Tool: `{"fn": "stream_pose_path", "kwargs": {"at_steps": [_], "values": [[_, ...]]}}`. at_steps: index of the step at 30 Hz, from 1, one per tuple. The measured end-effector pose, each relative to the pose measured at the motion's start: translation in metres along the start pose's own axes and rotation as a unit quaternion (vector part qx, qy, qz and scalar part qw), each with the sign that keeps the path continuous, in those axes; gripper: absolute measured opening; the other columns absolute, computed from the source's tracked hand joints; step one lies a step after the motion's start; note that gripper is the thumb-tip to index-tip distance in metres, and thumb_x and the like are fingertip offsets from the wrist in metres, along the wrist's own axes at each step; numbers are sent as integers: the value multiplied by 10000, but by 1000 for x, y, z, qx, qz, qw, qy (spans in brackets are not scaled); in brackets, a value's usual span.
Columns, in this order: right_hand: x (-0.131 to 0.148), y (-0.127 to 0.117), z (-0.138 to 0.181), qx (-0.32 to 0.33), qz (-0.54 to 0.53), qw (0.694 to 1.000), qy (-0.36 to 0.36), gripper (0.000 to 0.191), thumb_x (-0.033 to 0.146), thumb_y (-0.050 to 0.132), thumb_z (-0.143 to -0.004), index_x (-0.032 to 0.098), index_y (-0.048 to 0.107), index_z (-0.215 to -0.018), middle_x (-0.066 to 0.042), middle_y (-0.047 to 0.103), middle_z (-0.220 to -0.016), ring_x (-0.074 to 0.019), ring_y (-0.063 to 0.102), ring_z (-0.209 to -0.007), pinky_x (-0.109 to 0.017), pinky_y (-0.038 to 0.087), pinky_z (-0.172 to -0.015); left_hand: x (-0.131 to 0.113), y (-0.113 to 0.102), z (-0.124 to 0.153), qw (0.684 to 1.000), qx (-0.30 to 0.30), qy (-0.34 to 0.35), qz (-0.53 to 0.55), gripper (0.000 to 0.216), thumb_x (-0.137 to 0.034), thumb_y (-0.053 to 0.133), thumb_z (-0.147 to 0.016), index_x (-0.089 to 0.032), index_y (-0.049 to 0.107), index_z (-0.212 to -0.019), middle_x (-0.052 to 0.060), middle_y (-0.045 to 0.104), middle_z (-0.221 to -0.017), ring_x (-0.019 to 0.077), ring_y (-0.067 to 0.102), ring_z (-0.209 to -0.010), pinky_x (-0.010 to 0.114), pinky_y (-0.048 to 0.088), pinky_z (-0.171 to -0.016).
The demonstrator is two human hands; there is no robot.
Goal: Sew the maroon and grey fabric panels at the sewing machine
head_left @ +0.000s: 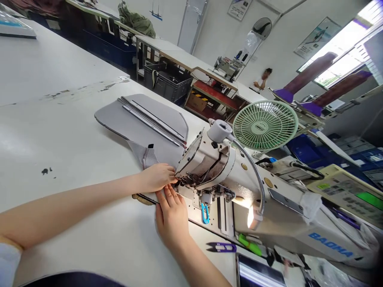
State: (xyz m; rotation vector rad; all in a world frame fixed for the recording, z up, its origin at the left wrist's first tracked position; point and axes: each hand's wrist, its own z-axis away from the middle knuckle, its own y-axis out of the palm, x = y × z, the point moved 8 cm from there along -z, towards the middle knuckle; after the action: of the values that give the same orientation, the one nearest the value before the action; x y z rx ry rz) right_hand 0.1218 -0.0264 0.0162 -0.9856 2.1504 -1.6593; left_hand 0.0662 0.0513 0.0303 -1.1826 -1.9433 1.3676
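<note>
A grey fabric piece (140, 119) with zipper strips lies on the white table (60, 119), running under the head of a white sewing machine (227, 167). My left hand (157, 176) rests on the fabric's near end beside the needle, fingers curled and pinching the cloth. My right hand (171, 215) lies flat just below it, fingers stretched toward the presser foot and pressing on the fabric edge.
A green desk fan (265, 124) stands behind the machine. Purple thread snips (221, 247) and a dark phone or tablet (259, 273) lie at the table's near right. A control panel (347, 191) sits right. A person sits at the far back by another machine.
</note>
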Motion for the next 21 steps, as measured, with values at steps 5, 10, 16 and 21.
{"fn": "stream_pose_path", "kwargs": {"at_steps": [5, 10, 16, 21], "values": [[2, -11, -1, -42, -51, 997, -29, 376, 144, 445, -926, 158, 619, -1259, -103, 675, -1250, -256, 593, -1198, -400, 480, -945, -5, 0, 2, 999, -25, 4, -33, 101, -103, 652, -829, -185, 595, -809, 12, 673, -816, 185, 567, -833, 333, 367, -687], [7, -17, 0, -54, -106, 991, -56, 376, 108, 456, -903, 166, 629, -1232, -91, 717, -1149, -235, 626, -1135, -378, 510, -866, -8, 1, 4, 998, -22, -22, -51, 68, -112, 605, -840, -176, 608, -863, 45, 667, -857, 203, 571, -863, 334, 388, -713], [15, -26, 8, -65, -136, 985, -88, 402, 114, 446, -927, 197, 592, -1293, -91, 705, -1190, -191, 626, -1165, -363, 513, -924, 4, -32, 66, 986, -13, -166, -23, 252, -125, 520, -834, -163, 576, -1076, 81, 649, -1004, 218, 607, -890, 354, 463, -816], [16, -22, 11, -45, -102, 991, -73, 420, 113, 420, -935, 182, 565, -1322, -111, 610, -1351, -180, 563, -1246, -363, 504, -971, 7, -83, 190, 964, 14, -262, -32, 347, -140, 427, -820, -166, 529, -1151, 109, 662, -1145, 239, 627, -988, 374, 483, -884]]}}
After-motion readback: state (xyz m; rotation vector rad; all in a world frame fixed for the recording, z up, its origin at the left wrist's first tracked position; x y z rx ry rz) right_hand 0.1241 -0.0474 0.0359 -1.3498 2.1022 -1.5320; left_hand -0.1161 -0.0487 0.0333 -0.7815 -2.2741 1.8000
